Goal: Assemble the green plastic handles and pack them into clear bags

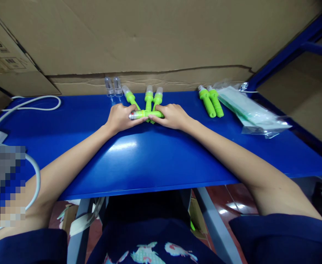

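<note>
Both hands meet at the middle of a blue table (139, 154). My left hand (121, 118) and my right hand (172, 116) are closed on the two ends of one green pen-shaped tool (146, 114) that lies sideways, its silver tip toward the left hand. Just behind it lie three more green tools (149, 98) with clear caps, pointing away from me. Two clear loose caps (113, 87) stand upright at the back edge.
Two further green tools (211, 102) lie to the right, beside a clear plastic bag (250, 110) of pale green items. A white cable (31, 104) loops over the table's left end. Cardboard boxes (150, 36) wall off the back.
</note>
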Demonstrator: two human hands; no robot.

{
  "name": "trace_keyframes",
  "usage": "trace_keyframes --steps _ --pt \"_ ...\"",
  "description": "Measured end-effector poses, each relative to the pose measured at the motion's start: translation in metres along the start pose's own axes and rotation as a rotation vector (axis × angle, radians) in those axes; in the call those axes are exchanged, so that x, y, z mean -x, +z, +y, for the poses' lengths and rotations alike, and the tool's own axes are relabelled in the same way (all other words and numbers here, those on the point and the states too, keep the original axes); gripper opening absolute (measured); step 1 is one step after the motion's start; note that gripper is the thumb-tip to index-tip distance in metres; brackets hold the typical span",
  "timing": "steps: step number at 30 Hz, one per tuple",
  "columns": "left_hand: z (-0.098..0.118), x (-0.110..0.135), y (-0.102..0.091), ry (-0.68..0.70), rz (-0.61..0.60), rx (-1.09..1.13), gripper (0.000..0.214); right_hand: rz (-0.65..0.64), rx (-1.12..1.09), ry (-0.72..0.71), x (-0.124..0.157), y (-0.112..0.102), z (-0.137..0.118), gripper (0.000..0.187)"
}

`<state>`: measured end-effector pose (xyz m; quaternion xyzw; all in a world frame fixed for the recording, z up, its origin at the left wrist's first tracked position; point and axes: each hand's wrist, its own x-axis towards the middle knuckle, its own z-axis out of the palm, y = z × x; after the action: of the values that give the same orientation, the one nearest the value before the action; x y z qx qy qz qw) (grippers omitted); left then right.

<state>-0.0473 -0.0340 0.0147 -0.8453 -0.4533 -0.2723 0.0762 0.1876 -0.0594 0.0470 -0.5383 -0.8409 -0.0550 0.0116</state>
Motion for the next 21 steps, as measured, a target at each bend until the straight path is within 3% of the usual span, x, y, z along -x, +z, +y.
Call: trace_keyframes --steps 15,21 --pt "0.0004 -0.0002 -0.0003 -0.002 -0.011 -0.02 0.067 0.002 -0.001 0.002 0.0005 -0.0002 0.0002 0.055" --pt "-0.0004 0.0 0.0013 -0.013 -0.004 0.032 0.074 0.009 -0.004 0.001 0.0 0.0016 0.0011 0.056"
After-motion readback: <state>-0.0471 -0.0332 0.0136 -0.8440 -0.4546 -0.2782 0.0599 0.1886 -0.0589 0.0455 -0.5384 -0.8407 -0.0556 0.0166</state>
